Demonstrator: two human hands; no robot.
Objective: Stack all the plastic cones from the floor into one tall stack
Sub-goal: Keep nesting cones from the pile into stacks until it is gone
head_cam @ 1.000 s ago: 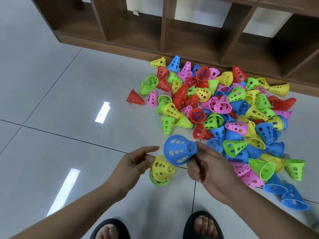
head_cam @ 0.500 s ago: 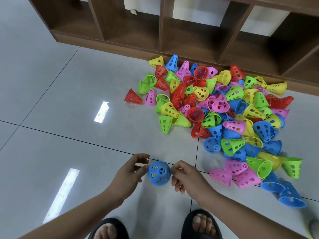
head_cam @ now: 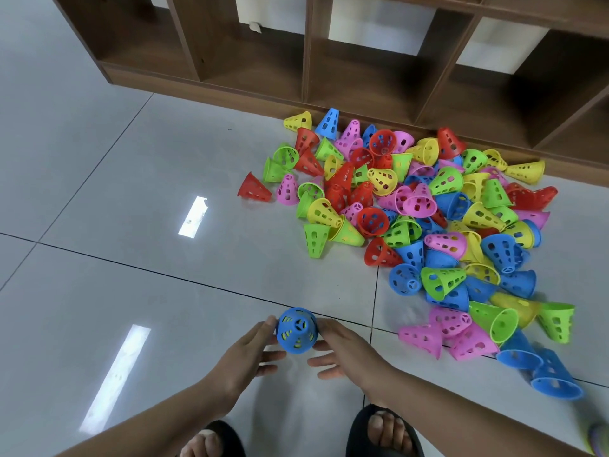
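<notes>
A small stack of cones [head_cam: 296, 330] stands on the floor just in front of me, seen from above. Its top cone is blue, and yellow shows through the holes. My left hand [head_cam: 250, 354] touches the stack's left side with straight fingertips. My right hand [head_cam: 342, 349] touches its right side the same way. Neither hand curls round it. A big loose pile of red, yellow, green, blue and pink cones [head_cam: 418, 206] lies on the floor to the upper right, most of them on their sides.
A dark wooden shelf unit [head_cam: 306, 77] with open compartments runs along the back, right behind the pile. My two feet in black slippers [head_cam: 382, 430] stand at the bottom edge. Grey floor tiles [head_cam: 115, 192] stretch to the left.
My right hand set the blue cone over the yellow and green cones held by my left hand. The stack came down towards the floor, and both hands straightened their fingers beside it.
</notes>
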